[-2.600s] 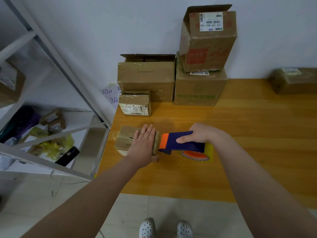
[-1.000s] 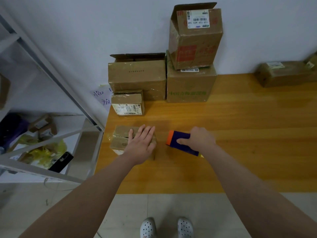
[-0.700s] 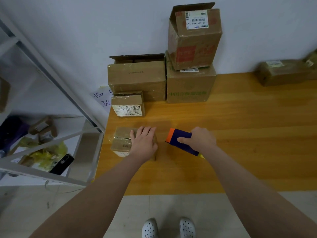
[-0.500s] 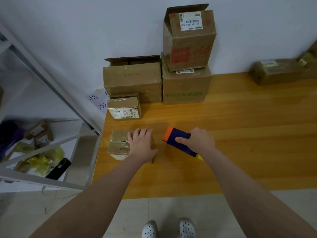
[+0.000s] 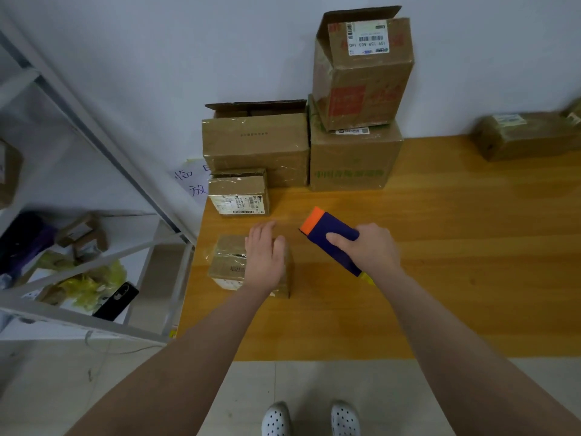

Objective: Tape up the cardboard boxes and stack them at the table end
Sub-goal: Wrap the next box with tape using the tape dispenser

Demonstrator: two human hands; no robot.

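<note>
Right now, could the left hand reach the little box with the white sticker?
Probably yes. The left hand rests on the nearest box, and the sticker box sits just beyond it with only bare table between.

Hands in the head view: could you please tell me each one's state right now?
Left hand: open, fingers straight, resting on the small box.
Right hand: closed around the tape dispenser.
</note>
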